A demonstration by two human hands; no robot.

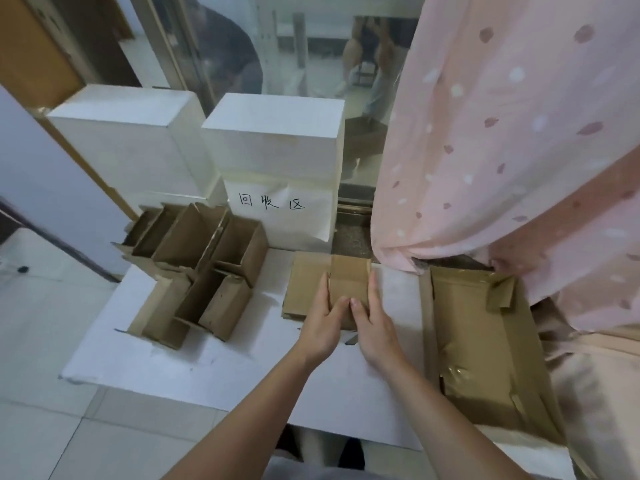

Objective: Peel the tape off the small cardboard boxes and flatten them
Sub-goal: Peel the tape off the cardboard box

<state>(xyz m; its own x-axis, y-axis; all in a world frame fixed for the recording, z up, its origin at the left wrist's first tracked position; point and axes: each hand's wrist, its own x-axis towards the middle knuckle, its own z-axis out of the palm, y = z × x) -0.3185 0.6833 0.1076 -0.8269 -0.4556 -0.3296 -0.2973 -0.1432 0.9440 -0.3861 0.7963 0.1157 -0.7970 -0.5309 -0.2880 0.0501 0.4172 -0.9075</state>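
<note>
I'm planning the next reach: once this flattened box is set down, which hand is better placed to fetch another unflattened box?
Probably the left hand. The unflattened boxes stand on its side of the white surface, while the right hand would have to cross over the flattened box that both hands press.

sign: "回收区", handwritten in black
stands on: white paper sheet stuck to front of white box

We see soft, even daylight coming through the glass door at twelve o'clock; shadows are faint. Wide-angle distortion bends edges at three and nine o'clock, with slight overall blur.
</note>
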